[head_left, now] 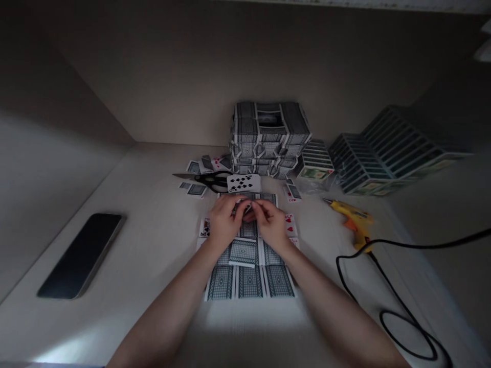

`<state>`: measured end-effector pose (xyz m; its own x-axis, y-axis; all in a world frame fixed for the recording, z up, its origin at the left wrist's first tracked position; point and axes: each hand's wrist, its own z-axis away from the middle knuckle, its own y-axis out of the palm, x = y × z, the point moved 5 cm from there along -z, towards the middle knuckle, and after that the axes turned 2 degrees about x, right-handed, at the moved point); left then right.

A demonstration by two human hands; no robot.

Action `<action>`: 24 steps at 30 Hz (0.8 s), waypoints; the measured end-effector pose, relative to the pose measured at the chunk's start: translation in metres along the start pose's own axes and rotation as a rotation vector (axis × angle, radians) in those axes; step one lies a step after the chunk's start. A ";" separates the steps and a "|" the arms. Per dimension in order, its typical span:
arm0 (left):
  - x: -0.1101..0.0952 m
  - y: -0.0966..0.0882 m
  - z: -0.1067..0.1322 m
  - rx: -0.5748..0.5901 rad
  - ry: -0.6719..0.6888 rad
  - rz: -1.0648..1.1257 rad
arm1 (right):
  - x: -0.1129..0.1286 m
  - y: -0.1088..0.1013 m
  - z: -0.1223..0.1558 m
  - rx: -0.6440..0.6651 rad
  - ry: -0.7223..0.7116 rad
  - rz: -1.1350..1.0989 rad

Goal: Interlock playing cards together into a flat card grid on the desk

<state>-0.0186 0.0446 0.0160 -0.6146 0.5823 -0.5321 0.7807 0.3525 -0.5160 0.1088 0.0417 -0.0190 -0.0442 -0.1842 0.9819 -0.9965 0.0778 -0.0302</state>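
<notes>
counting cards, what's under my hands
The left hand and right hand pinch a small card over rows of face-down cards, face-up cards at both sides. Whatever lies beneath the hands is covered.

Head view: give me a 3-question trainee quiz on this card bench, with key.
1. True or false: the scissors lie right of the glue gun.
2. The face-up card just right of the scissors shows: A spades, B hearts, C diamonds?
3. What do the left hand and right hand pinch between them?
Key: 1 false; 2 A; 3 a small card.
</notes>
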 end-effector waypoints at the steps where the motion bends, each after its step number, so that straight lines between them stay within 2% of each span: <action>1: -0.003 -0.001 0.000 0.006 0.035 -0.003 | 0.003 -0.003 0.001 -0.041 -0.068 0.073; 5: -0.009 -0.005 0.000 -0.028 0.142 -0.006 | 0.018 -0.009 0.007 -0.147 -0.306 0.353; 9: -0.010 -0.007 0.000 -0.060 0.170 0.011 | 0.026 -0.009 0.010 -0.177 -0.414 0.446; 17: -0.002 0.000 0.004 0.010 0.096 -0.017 | 0.022 -0.012 0.006 -0.198 -0.374 0.444; 24: -0.001 0.004 0.006 0.099 0.043 -0.074 | 0.016 -0.014 0.005 -0.193 -0.264 0.486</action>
<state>-0.0159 0.0407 0.0105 -0.6628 0.5891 -0.4623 0.7175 0.3228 -0.6173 0.1219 0.0324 -0.0034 -0.5338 -0.3182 0.7834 -0.8275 0.3873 -0.4065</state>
